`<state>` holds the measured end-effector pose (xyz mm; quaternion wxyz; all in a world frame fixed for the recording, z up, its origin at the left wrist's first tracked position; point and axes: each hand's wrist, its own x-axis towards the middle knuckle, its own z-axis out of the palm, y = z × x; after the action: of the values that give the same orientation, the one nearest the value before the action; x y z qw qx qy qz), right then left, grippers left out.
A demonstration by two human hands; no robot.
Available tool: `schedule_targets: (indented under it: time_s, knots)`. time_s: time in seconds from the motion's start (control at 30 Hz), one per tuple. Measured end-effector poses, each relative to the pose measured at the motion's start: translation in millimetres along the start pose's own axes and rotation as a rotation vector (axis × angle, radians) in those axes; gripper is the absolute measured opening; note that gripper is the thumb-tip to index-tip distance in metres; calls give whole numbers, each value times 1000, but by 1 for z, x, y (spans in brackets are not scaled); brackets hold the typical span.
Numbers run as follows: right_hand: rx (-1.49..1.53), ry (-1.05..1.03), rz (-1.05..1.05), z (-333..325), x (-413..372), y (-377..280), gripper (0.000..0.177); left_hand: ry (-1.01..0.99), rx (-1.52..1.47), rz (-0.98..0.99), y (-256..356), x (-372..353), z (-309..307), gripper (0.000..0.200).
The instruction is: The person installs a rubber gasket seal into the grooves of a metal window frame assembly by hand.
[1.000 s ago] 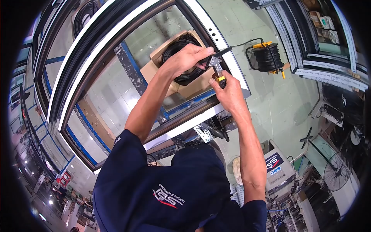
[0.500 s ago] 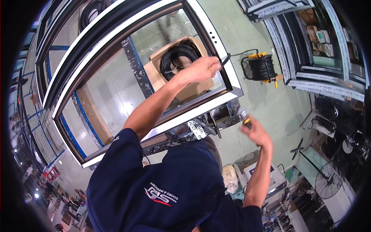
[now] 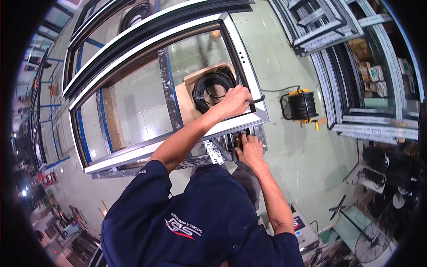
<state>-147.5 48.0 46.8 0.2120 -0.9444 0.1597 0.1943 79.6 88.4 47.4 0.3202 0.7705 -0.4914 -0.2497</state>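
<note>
Black rubber strip: loose end at the near right corner of the window frame, clenched in my left hand.
Right hand: a second ago it worked yellow-handled cutters at that corner; now it has dropped below the frame's near edge. I cannot tell whether its grip is closed on anything.
Meaning: I judge the trimming done and the seating of the end left.
Coil: in its box under the glass.

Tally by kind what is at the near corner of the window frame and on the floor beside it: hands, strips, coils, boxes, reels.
hands: 2, left hand and right hand
black strip in the left hand: 1
black coil in the box: 1
cardboard box: 1
cable reel on the floor: 1
Total: 6
</note>
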Motion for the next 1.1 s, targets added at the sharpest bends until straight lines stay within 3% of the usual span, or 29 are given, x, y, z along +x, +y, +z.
schedule_targets:
  time_s: [0.17, 0.23, 0.33, 0.43, 0.53, 0.63, 0.73, 0.83, 0.97, 1.1]
  knots:
    - [306, 34, -189, -1, -20, 41, 65, 416, 296, 27, 24, -14, 41, 24]
    - [457, 54, -277, -9, -29, 64, 59, 577, 380, -177, 45, -19, 57, 23]
    - [679, 41, -276, -23, -52, 104, 54, 506, 299, -561, 62, -15, 74, 21]
    - [880, -50, -177, -46, -57, 160, 45, 593, 121, -547, 56, -10, 88, 27]
    - [876, 16, -149, -72, -50, 195, 41, 778, -285, -559, 49, -4, 102, 33]
    - [955, -55, -198, -79, -28, 204, 41, 895, -351, -510, 54, -4, 112, 30]
    - [898, -125, -299, -91, 6, 195, 41, 980, -164, -589, 65, 3, 119, 27]
    - [896, -167, -362, -112, 43, 177, 40, 1085, -61, -537, 64, 9, 121, 26]
    - [870, -180, -464, -153, 106, 157, 39, 1222, -164, -494, 72, 16, 117, 18]
    - [643, -193, -633, -192, 144, 128, 36, 1172, -347, -563, 75, 11, 111, 22]
